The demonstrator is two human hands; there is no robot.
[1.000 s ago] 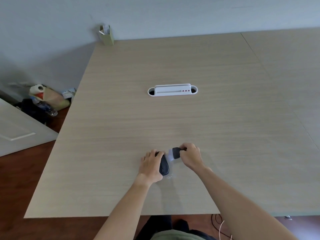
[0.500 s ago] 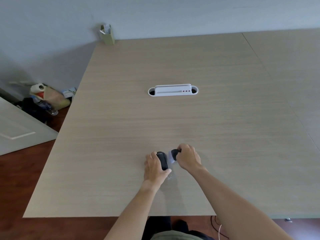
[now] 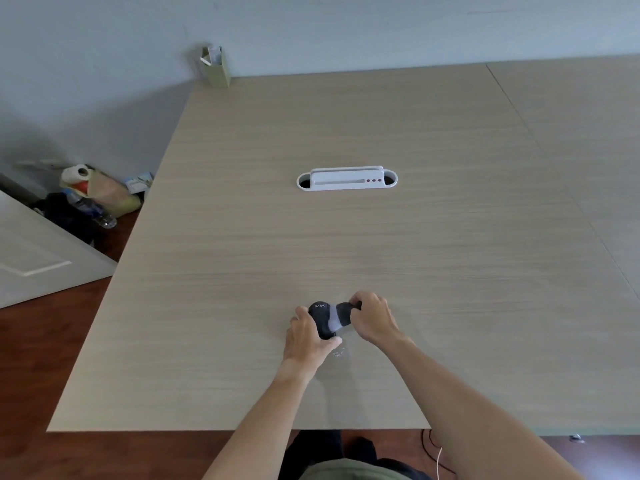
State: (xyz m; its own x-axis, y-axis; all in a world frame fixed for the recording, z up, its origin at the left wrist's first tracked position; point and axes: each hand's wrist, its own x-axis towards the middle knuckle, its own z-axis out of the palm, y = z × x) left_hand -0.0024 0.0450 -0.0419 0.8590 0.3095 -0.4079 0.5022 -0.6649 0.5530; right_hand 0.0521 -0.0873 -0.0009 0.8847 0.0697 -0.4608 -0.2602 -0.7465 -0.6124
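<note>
A rolled-up black and grey sock bundle (image 3: 329, 318) with small white lettering sits near the front middle of the light wooden table (image 3: 346, 244). My left hand (image 3: 306, 336) grips its left, black end, thumb curled under it. My right hand (image 3: 374, 318) pinches the dark cuff at the bundle's right end, fingers curled over it. The part of the sock under both hands is hidden.
A white cable port (image 3: 347, 180) with three red dots is set into the table's middle. A small green box (image 3: 216, 67) stands at the far left corner against the wall. Bags, a paper roll and a bottle (image 3: 93, 199) lie on the floor to the left.
The bundle has turned more upright and shows more of its grey band. My left hand shifted from lying over it to gripping its left end; my right hand stays on the cuff.
</note>
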